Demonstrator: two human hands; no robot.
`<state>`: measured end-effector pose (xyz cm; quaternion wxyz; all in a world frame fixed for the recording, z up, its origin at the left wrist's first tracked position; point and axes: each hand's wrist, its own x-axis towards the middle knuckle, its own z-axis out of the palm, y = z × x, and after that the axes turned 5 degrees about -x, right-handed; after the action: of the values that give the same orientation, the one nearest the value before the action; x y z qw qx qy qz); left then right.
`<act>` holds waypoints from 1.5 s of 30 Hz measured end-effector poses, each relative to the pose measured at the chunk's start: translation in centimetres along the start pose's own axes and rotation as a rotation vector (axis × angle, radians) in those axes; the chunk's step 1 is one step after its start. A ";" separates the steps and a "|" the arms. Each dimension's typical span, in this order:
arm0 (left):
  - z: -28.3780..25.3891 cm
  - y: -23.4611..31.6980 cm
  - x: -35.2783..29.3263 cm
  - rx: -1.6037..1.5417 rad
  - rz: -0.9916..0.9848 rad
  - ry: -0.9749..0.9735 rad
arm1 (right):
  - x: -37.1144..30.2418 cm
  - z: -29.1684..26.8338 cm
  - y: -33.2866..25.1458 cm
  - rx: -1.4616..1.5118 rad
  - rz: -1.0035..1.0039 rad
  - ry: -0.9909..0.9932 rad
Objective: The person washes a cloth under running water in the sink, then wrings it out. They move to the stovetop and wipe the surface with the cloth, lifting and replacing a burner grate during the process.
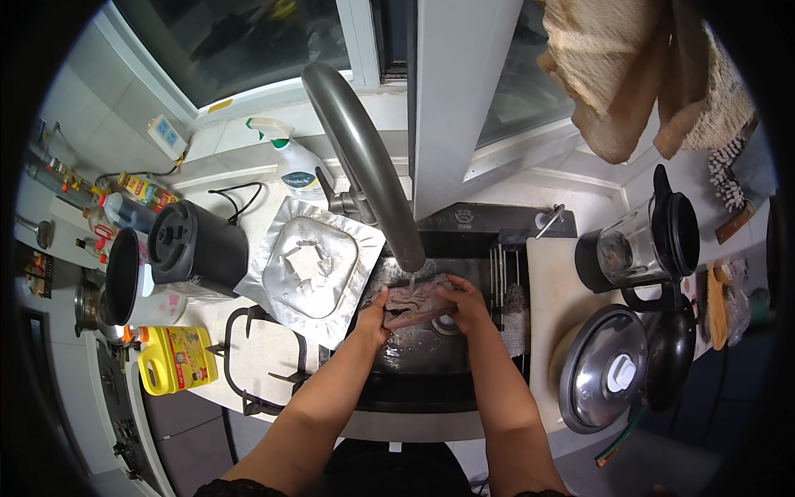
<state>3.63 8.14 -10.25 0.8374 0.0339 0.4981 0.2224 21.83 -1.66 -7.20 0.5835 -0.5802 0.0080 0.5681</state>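
Both of my hands grip a crumpled pinkish-grey cloth [418, 300], held stretched between them over the dark sink [422, 358]. My left hand [374, 315] has its left end, with the thumb on top. At the other end my right hand [465, 301] is closed on the cloth, its fingers partly behind the folds. The curved grey faucet [364, 157] ends just above the cloth, and a thin stream of water seems to fall onto it. Wet spots shine on the sink floor, and part of the drain shows beneath the cloth.
Left of the sink lie a foil stove liner [281, 248], a black pan support [248, 356] and a yellow jug [176, 359]. A spray bottle [300, 170] stands behind the foil. A blender [642, 240] and a lidded pan [603, 369] stand right; beige towels [613, 74] hang above.
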 end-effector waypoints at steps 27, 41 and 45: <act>3.8 0.8 -3.4 0.956 0.571 -0.333 | -0.5 3.5 2.6 -0.027 -0.229 -0.384; 5.0 3.3 -7.4 0.649 0.518 -0.375 | -2.1 1.8 -0.2 -0.062 -0.264 -0.140; 4.6 3.2 -7.5 0.397 0.454 -0.362 | -2.7 3.0 -1.2 -0.079 -0.268 -0.230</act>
<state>3.43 8.72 -0.87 0.8183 0.3450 0.3549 0.2922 19.73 -1.02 -3.63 0.6278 -0.5297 -0.1588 0.5478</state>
